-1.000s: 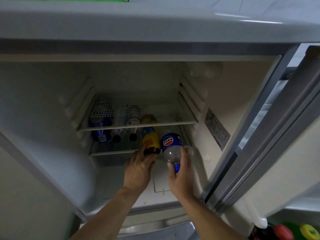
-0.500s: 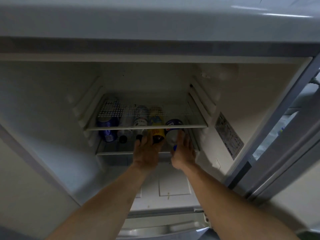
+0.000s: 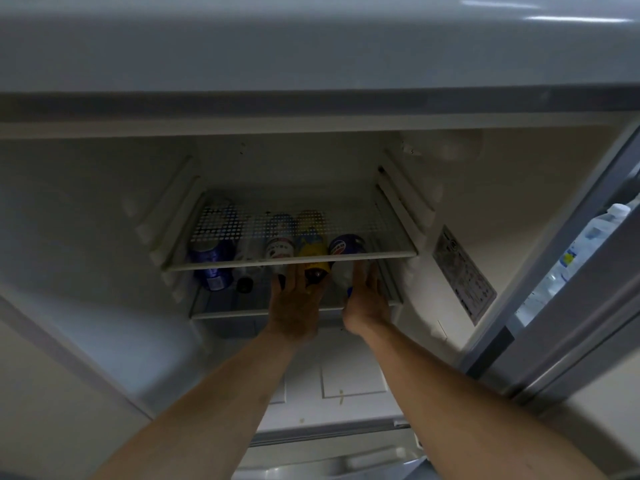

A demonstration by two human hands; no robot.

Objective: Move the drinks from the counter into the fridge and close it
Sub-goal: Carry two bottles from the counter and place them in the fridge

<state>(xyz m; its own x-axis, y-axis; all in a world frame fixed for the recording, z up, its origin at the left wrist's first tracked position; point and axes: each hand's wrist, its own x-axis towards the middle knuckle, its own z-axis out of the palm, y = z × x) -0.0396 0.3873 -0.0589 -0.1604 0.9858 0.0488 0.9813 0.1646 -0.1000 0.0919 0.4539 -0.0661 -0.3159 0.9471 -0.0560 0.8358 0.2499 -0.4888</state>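
Head cam: left hand (image 3: pixel 294 306) clamped on the yellow bottle (image 3: pixel 313 252), right hand (image 3: pixel 367 299) on the blue-label bottle (image 3: pixel 344 258), both lying on the lower shelf (image 3: pixel 225 311). Placing step; next let go and shut the fridge door (image 3: pixel 571 323), I'd guess.

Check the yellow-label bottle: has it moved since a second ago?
Yes. The yellow-label bottle has gone deeper, now under the perforated shelf instead of ahead of its front edge.
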